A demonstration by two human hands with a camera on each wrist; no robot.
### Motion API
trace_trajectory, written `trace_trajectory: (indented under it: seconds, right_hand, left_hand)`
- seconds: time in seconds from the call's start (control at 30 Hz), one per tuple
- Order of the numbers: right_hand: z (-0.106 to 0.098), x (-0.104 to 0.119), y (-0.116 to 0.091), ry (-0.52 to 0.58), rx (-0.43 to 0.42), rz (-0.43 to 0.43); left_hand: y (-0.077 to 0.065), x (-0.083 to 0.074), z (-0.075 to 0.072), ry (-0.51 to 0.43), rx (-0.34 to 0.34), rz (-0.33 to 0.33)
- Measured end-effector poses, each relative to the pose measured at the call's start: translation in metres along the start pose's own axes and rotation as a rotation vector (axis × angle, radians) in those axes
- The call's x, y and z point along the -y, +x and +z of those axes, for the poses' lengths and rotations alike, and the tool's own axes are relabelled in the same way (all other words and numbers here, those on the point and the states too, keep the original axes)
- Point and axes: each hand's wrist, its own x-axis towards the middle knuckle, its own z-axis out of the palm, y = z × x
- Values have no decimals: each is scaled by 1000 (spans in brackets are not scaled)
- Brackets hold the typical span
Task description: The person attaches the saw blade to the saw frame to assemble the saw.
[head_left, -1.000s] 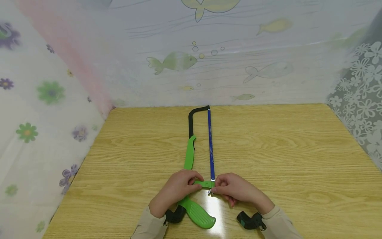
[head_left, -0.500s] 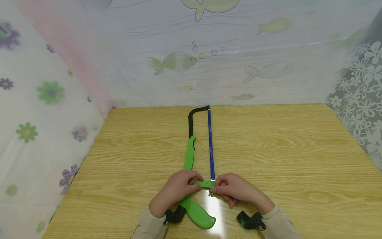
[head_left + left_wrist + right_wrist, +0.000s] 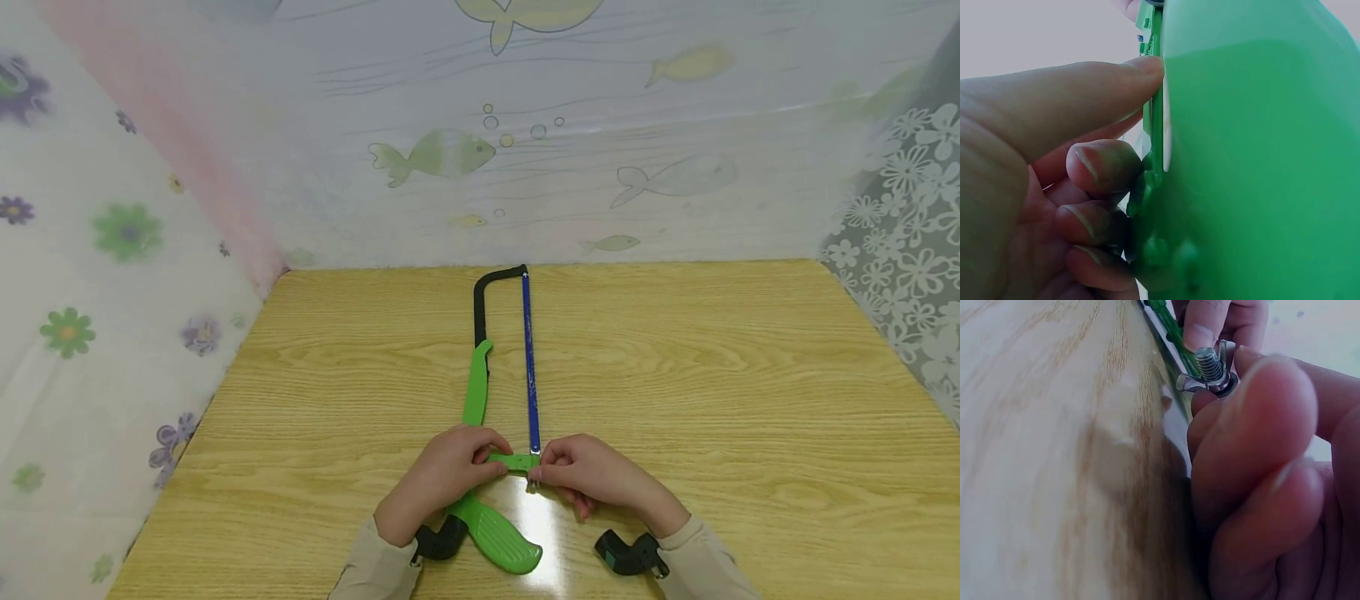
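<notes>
A hacksaw (image 3: 475,387) with a green handle and a black front bow lies on the table, its blue blade (image 3: 529,367) strung along the right side. My left hand (image 3: 450,467) grips the green lower arm of the frame, thumb on one face and fingers curled against the other, as the left wrist view shows. At the near end of the blade, my right hand (image 3: 600,473) pinches a metal wing nut (image 3: 1190,382) between thumb and fingers. A threaded bolt end (image 3: 1209,362) sticks out through the nut. Part of the frame is hidden under my left hand.
The wood-grain table (image 3: 712,358) reaches back to a curtain (image 3: 555,192) printed with fish. Flowered cloth (image 3: 112,292) hangs at the left, and lace-patterned cloth (image 3: 918,217) at the right. Black wrist-worn devices (image 3: 626,552) sit at both cuffs.
The wing nut has turned a little under my right fingers, its wings now at another angle. My left hand and the hacksaw have stayed in place.
</notes>
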Motion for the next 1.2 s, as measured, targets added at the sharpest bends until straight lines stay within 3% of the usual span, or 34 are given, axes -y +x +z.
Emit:
trace_trajectory:
  seconds: [1.2]
  right_hand:
    - [-1, 2, -1, -21, 19, -31]
  left_hand:
    - [0, -2, -1, -5, -6, -8]
